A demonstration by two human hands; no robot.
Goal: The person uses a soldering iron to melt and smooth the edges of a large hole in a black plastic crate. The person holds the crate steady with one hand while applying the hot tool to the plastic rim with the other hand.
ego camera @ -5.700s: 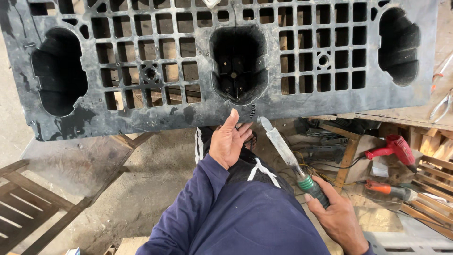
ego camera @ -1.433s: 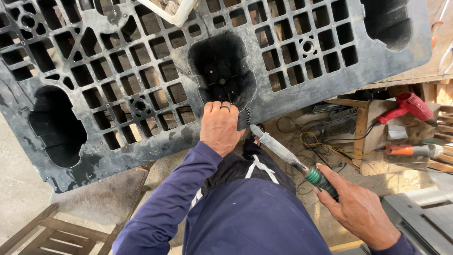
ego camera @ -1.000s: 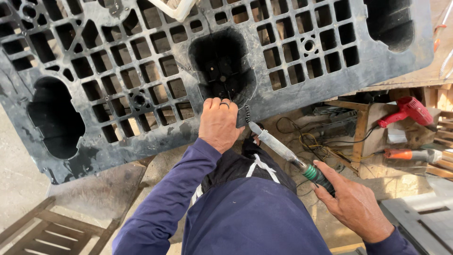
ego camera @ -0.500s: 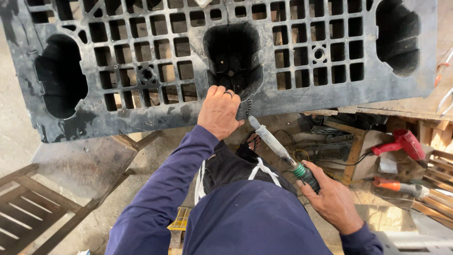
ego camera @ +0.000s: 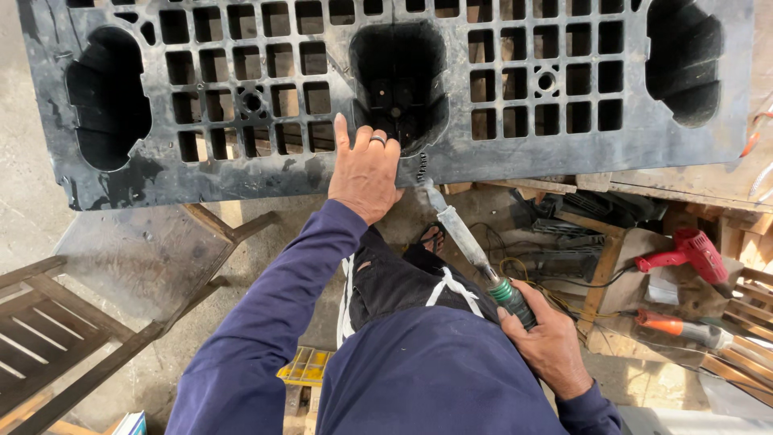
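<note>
— What changed since half a second back?

— Fingers that were curled at the pallet's edge have opened: the left hand (ego camera: 366, 165) now lies flat on the black plastic pallet (ego camera: 241, 173), index finger stretched up beside the middle pocket, a ring on one finger. The view has also swung, so the pallet sits more level.

— And the other hand?

— The right hand (ego camera: 549, 342) is closed around the green grip of one long tool (ego camera: 467, 242), low by the person's hip. Its grey shaft slants up and left, and the tip sits at the pallet's lower edge, just right of the left hand.

— How are the arms set?

— The left arm, in a dark blue sleeve, reaches straight forward; the right is bent, wrist close to the body.

— Count what you can.

— One pallet with three large pockets, left, middle and right, and a grid of small square holes. Beyond the hands to the right, on the floor among wood scraps: one red power tool (ego camera: 692, 251) and one orange-handled tool (ego camera: 680, 328). To the left, one wooden slatted chair (ego camera: 56, 322).
</note>
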